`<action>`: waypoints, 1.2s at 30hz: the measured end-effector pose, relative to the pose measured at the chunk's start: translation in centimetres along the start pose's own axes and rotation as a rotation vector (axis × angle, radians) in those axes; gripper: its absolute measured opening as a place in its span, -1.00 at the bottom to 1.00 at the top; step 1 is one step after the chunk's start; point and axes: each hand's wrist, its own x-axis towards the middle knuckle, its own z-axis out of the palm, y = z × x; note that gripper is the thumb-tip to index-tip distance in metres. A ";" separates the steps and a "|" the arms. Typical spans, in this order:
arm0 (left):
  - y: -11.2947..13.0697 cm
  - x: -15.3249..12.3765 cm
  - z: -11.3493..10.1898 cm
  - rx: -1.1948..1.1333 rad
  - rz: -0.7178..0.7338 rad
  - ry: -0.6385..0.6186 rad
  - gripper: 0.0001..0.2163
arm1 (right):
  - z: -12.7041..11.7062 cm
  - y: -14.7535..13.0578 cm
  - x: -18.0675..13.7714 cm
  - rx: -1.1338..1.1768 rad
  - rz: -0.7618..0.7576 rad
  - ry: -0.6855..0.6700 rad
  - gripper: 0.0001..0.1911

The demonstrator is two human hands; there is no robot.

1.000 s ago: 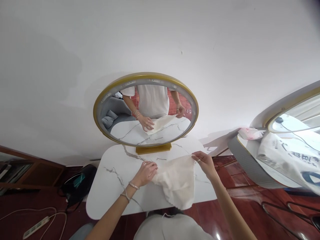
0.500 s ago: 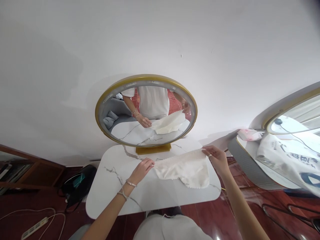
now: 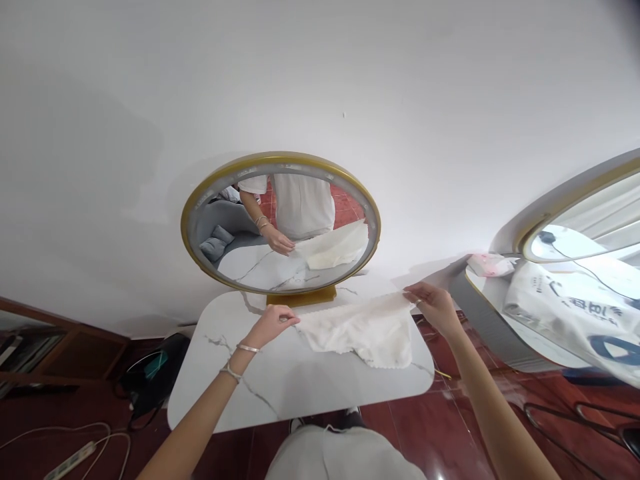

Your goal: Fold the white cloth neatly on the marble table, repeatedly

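A cream white cloth (image 3: 361, 328) is stretched above a white marble table (image 3: 280, 380). My left hand (image 3: 273, 323) pinches its left corner, with bracelets on that wrist. At the table's right edge, my right hand (image 3: 434, 305) pinches the right corner. The cloth's lower part hangs down onto the tabletop. A round gold-framed mirror (image 3: 280, 223) stands at the back of the table and reflects both arms and the cloth.
A black bag (image 3: 150, 373) sits on the dark red floor left of the table, with a power strip (image 3: 70, 460) and cables nearby. To the right, a second mirrored table (image 3: 500, 333) holds a printed white bag (image 3: 570, 307) and a pink packet (image 3: 487, 265).
My hands have moved apart and spread the cloth wide; my right hand went right and the cloth lifted from hanging over the front edge. The view shifted slightly.
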 end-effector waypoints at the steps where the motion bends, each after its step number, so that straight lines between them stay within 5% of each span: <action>1: 0.7 0.2 -0.6 -0.045 0.002 0.008 -0.71 | -0.5 0.0 0.2 0.001 -0.006 0.004 -0.61; 7: 7.0 -0.3 -4.0 0.025 -0.010 0.014 -0.75 | -3.8 -1.8 0.0 -0.140 -0.009 -0.106 -0.58; 12: 11.2 -2.3 -5.5 0.059 0.039 -0.010 -0.79 | -6.2 -3.9 -1.9 -0.019 -0.008 -0.151 -0.57; 15: 12.5 -3.4 -5.6 -0.004 0.042 -0.089 -0.80 | -7.6 -4.4 -3.0 0.036 0.019 -0.189 -0.64; 23: 16.0 -4.7 -3.7 0.185 0.128 0.060 -0.74 | -9.3 -5.6 -3.7 0.119 0.017 -0.161 -0.70; 31: 15.9 -6.8 -2.5 -0.120 -0.036 -0.104 -0.85 | -11.8 -3.5 -5.6 0.376 -0.046 -0.319 -0.81; 33: 14.6 -5.4 -1.9 -0.152 -0.066 -0.110 -0.83 | -11.1 -1.9 -4.4 0.367 0.010 -0.369 -0.81; 36: 11.4 -1.3 0.6 -0.077 -0.117 0.051 -0.82 | -8.3 1.9 -0.3 0.223 0.049 -0.336 -0.76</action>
